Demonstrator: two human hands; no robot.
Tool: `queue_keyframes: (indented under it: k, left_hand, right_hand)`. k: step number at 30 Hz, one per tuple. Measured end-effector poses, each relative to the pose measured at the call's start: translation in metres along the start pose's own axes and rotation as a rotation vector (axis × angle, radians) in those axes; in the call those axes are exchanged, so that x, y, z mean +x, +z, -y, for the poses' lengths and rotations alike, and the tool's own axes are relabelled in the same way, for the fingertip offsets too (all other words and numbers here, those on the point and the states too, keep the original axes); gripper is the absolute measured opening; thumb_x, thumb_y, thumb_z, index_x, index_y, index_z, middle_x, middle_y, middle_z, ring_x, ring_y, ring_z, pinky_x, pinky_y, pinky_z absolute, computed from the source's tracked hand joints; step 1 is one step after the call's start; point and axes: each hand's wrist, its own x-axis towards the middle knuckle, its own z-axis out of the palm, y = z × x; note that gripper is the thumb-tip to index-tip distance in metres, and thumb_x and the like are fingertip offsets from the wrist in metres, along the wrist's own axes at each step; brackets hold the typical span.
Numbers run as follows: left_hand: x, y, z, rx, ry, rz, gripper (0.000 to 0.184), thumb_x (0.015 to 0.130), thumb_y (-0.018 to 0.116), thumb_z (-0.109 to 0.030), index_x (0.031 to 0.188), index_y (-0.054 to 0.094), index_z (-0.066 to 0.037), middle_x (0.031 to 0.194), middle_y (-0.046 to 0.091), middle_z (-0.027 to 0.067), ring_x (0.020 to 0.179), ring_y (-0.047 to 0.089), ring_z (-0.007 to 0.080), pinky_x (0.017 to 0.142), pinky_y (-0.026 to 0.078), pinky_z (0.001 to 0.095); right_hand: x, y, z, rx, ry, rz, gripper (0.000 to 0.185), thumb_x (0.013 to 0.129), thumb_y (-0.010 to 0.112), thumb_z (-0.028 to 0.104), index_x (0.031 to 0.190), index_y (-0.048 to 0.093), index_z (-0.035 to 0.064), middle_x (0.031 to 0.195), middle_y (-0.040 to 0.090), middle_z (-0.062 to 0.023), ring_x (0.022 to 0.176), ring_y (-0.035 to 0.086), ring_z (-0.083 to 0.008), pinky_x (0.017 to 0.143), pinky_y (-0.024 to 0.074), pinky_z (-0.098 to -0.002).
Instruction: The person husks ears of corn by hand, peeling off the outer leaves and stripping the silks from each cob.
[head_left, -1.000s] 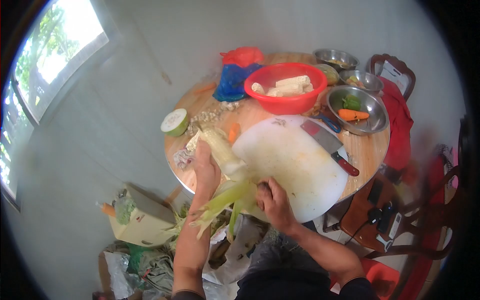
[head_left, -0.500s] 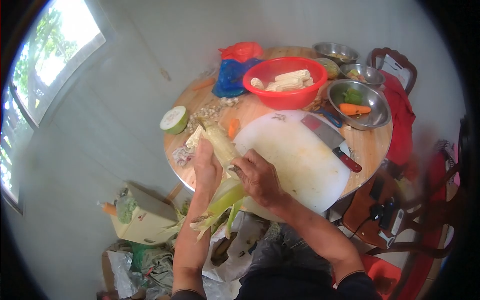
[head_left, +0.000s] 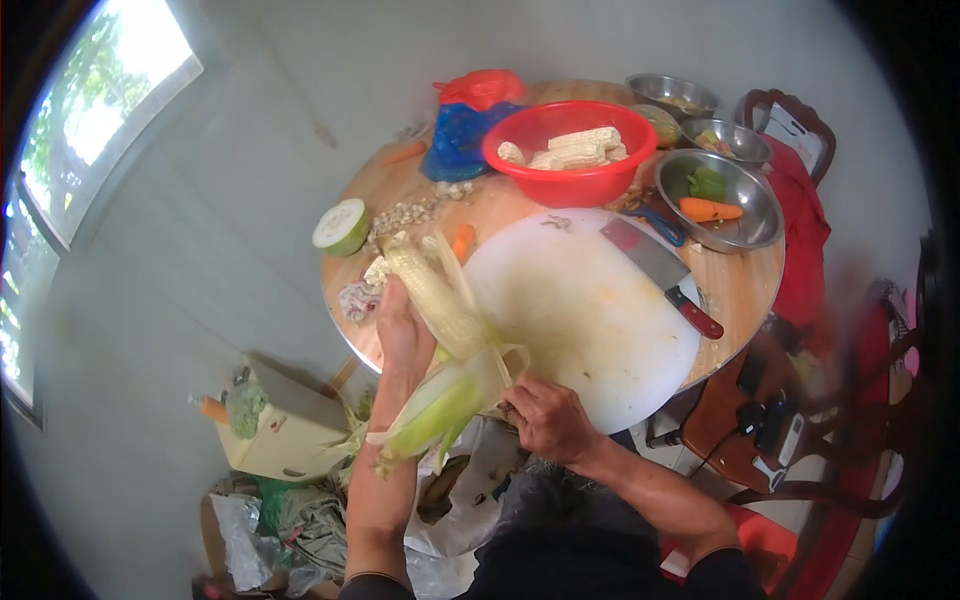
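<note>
An ear of corn [head_left: 440, 300] slants across the near left edge of the table, its pale kernels bare at the upper end. My left hand [head_left: 404, 335] is wrapped round it from the left. Green husk leaves [head_left: 436, 402] hang folded down from its lower end, over my left forearm. My right hand [head_left: 548, 418] is closed in a pinch on a strip of husk, right of the cob's lower end. Beyond the corn lies a white cutting board [head_left: 570, 310], with a cleaver [head_left: 655, 265] on its right side.
Behind the board stands a red basin [head_left: 570, 185] of peeled cobs. A steel bowl [head_left: 745, 215] holds a carrot and a green pepper. A cut gourd [head_left: 342, 228] and garlic [head_left: 405, 215] lie at left. Below the table sits a lined bin [head_left: 490, 520].
My right hand has moved down and toward me, drawing husk down from the cob. More husk now hangs at the lower end. My left hand keeps its hold on the corn.
</note>
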Motion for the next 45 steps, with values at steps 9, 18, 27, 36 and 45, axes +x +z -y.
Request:
queue_keyframes:
  k: [9, 18, 27, 36, 45]
  left_hand:
    - [0.005, -0.019, 0.006, -0.06, 0.002, -0.106, 0.041, 0.112, 0.037, -0.033, 0.136, 0.051, -0.002, 0.119, 0.065, 0.0134, 0.107, 0.065, 0.0275, 0.097, 0.054, 0.0442]
    - [0.017, 0.007, 0.007, -0.053, 0.031, 0.025, 0.038, 0.11, 0.042, -0.032, 0.13, 0.055, -0.002, 0.115, 0.066, 0.0131, 0.103, 0.066, 0.0255, 0.093, 0.054, 0.0419]
    - [0.009, 0.062, 0.003, 0.229, 0.119, 0.141, 0.047, 0.107, 0.04, -0.044, 0.118, 0.059, -0.002, 0.094, 0.065, 0.0106, 0.08, 0.061, 0.0202, 0.073, 0.051, 0.0353]
    - [-0.001, 0.068, 0.021, 0.613, 0.423, 0.018, 0.044, 0.11, 0.033, -0.033, 0.128, 0.053, 0.002, 0.101, 0.063, 0.0106, 0.09, 0.061, 0.0193, 0.081, 0.051, 0.0331]
    - [-0.025, 0.096, 0.0, 0.622, 0.287, 0.201, 0.05, 0.111, 0.032, -0.033, 0.14, 0.05, 0.003, 0.126, 0.062, 0.0132, 0.112, 0.06, 0.0193, 0.097, 0.049, 0.0326]
  right_hand:
    - [-0.014, -0.026, 0.007, 0.021, 0.012, 0.051, 0.013, 0.082, 0.068, 0.001, 0.092, 0.061, 0.0051, 0.082, 0.058, -0.0117, 0.075, 0.064, -0.0349, 0.065, 0.0528, -0.0449]
    - [-0.012, -0.03, 0.011, 0.105, 0.087, 0.163, 0.009, 0.09, 0.067, 0.008, 0.096, 0.061, 0.003, 0.086, 0.061, -0.0149, 0.081, 0.064, -0.0388, 0.068, 0.0527, -0.0473]
    - [0.061, -0.077, 0.002, 0.43, 0.527, -0.023, 0.035, 0.1, 0.067, 0.029, 0.112, 0.066, -0.0035, 0.099, 0.068, -0.0163, 0.081, 0.063, -0.0214, 0.073, 0.0513, -0.0357]
    - [0.142, -0.055, 0.004, 0.492, 0.363, -0.193, 0.041, 0.09, 0.079, 0.027, 0.114, 0.069, -0.0062, 0.099, 0.069, -0.0132, 0.089, 0.066, -0.0175, 0.079, 0.0529, -0.0337]
    - [0.153, -0.077, 0.014, 0.695, 0.368, -0.183, 0.029, 0.095, 0.072, 0.021, 0.085, 0.065, -0.0056, 0.075, 0.062, -0.0068, 0.067, 0.057, -0.0098, 0.061, 0.0465, -0.0295]
